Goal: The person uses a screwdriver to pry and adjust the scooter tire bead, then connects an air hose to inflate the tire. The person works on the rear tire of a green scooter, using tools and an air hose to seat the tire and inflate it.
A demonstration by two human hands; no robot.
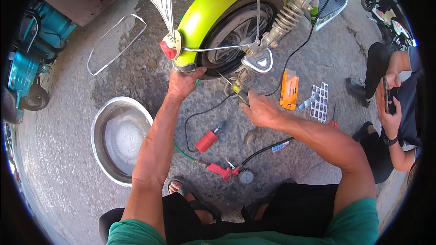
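My right hand (264,110) is closed round the yellow-and-black handle of a screwdriver (240,93). Its thin metal shaft slants up to the lower edge of the scooter's rear tyre (230,69). On the tyre's near side, just below the rear mudguard's end, my left hand (182,83) grips the tyre with the thumb against it; the other fingers are mostly hidden. Lime green, the mudguard (204,7) arches over the spoked wheel. A red-and-cream tail light (171,47) sits right above my left hand.
A metal basin of water (97,143) stands at left. Between my feet and the wheel lie a red-handled tool (207,141) and a red inflator gun with gauge (223,171). An orange box (289,91) and patch sheet (320,104) lie right, near a person holding a phone (386,95).
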